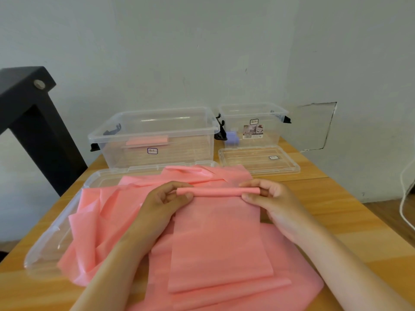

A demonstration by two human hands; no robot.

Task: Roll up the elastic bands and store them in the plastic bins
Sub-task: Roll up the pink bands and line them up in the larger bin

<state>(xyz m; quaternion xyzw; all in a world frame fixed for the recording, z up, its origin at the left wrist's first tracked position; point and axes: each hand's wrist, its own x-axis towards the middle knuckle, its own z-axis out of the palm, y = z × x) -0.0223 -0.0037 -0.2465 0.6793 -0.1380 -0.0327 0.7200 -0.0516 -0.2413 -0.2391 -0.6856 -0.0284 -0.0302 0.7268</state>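
Note:
A pink elastic band lies flat on the wooden table, its far end wound into a thin roll. My left hand pinches the roll's left end and my right hand pinches its right end. More loose pink bands lie crumpled under and to the left of it. At the back stands a large clear plastic bin with one rolled pink band inside. A smaller clear bin to its right holds a purple roll.
A large clear lid lies under the bands at the left, and a small clear lid lies in front of the smaller bin. A black metal frame rises at the left. White cables hang off the right edge by the wall.

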